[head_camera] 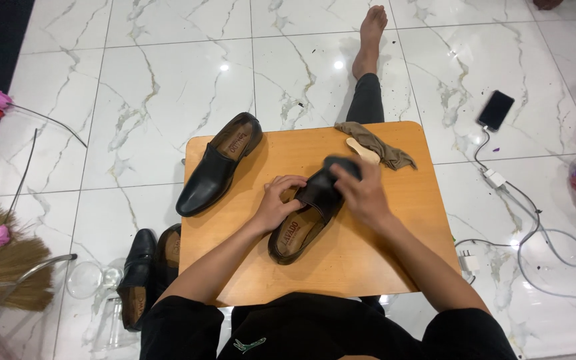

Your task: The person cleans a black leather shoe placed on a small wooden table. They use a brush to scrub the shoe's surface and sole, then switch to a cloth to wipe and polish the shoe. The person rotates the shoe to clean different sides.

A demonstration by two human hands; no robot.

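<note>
Black glossy leather under both hands: a slip-on shoe [308, 217] lies near the middle of the bench [381, 267], its tan insole facing up. Left hand [276, 203] pinches the shoe's opening rim, fingers curled on it. Right hand [363, 193] is pressed flat over the toe, gripping a dark pad [341, 165] against it. Second matching shoe [220, 165] rests on the bench's far left corner, toe overhanging the edge. Crumpled brown cloth [378, 143] and a pale wooden stick [363, 151] sit by the far edge. Smooth orange-toned wood, rounded corners.
</note>
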